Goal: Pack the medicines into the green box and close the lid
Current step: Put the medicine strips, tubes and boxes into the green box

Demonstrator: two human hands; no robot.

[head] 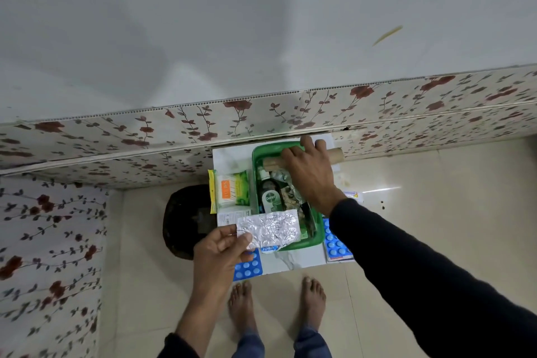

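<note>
**Light foil strip and a stiff roll going into the green box**

The green box (286,197) sits open on the small white worktop (232,157), already partly filled; a dark Dettol bottle (271,197) lies inside it among loose foil packs.

The left hand (222,253) pinches a silver blister strip (268,231) by its near-left corner, thumb on top, the strip hanging over the near edge of the box. It looks very light and thin, and probably bends easily, with a slick foil face; an edge pinch like this should hold it, though laying it flat would spare the blisters from creasing.

The right hand (309,174) is closed over a tan cardboard-like roll (334,152) lying across the far rim of the box, one end sticking out past the right wall. It appears stiff and light, so a grip round its middle suits it. Whether it fits lengthwise inside is hard to tell.

Left of the box lies a cotton-bud pack (229,190). Blue tablet strips (247,267) rest at the near-left corner of the box, and more blue strips (334,241) just right of it. No lid can be made out.
</note>
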